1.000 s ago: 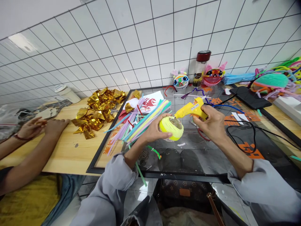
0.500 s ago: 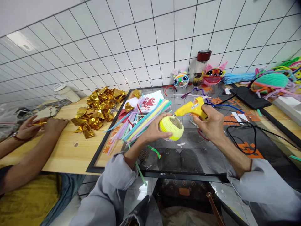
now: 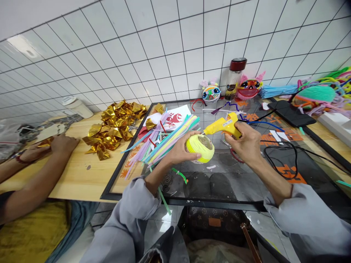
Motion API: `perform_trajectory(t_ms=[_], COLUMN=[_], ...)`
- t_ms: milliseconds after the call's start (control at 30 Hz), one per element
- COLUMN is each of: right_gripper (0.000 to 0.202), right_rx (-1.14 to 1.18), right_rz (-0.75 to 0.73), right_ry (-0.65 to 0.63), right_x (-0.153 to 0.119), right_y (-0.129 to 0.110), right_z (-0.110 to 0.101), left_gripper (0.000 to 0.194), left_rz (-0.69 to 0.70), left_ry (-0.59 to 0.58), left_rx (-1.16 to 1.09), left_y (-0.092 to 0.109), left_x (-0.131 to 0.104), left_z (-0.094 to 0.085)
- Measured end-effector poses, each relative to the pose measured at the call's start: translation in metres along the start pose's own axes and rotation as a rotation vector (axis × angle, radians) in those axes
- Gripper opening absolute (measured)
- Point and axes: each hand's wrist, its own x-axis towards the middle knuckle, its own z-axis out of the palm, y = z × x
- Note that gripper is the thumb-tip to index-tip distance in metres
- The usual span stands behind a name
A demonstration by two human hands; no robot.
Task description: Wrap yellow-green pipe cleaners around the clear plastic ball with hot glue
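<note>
A round form wrapped in yellow pipe cleaner (image 3: 201, 151) sits in my left hand (image 3: 179, 149), with the thumb across its near side and the fingers behind. Its top has an uncovered brownish patch. My right hand (image 3: 248, 142) is closed round the handle of a yellow glue gun (image 3: 222, 125). The gun's nozzle points left and meets the upper edge of the ball, close to my left fingertips. Beneath and left of my left wrist lies a bundle of pastel pipe cleaners (image 3: 161, 146).
Gold foil pieces (image 3: 115, 128) are heaped on the wooden table, near a co-worker's hands (image 3: 59, 144). Two decorated faces (image 3: 211, 93) and a glass bottle (image 3: 232, 80) stand by the tiled wall. A black cable (image 3: 282, 148) loops at right, near a phone (image 3: 292, 112).
My hands, the ball and the glue gun stay almost in place. At left, the co-worker's hands have shifted slightly and come closer together over a gold piece.
</note>
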Motion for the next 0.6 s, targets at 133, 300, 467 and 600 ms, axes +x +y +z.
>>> perform_trajectory(t_ms=[133, 300, 467, 600], right_gripper=[0.025, 0.024, 0.027, 0.027], right_rx=[0.004, 0.009, 0.028, 0.032], right_rz=[0.001, 0.007, -0.007, -0.019], right_ry=[-0.006, -0.005, -0.005, -0.017], right_x=[0.0008, 0.0019, 0.0034, 0.0048], right_y=[-0.0002, -0.0022, -0.0045, -0.0043], right_z=[-0.0009, -0.0025, -0.0041, -0.0061], left_gripper=[0.093, 0.091, 0.091, 0.092], left_rz=[0.008, 0.022, 0.022, 0.012], left_ry=[-0.005, -0.008, -0.005, -0.005], left_rx=[-0.001, 0.011, 0.017, 0.011], left_y=[0.0004, 0.0006, 0.0009, 0.0012], left_x=[0.0003, 0.0007, 0.0009, 0.0007], left_z=[-0.0003, -0.001, -0.0009, -0.0007])
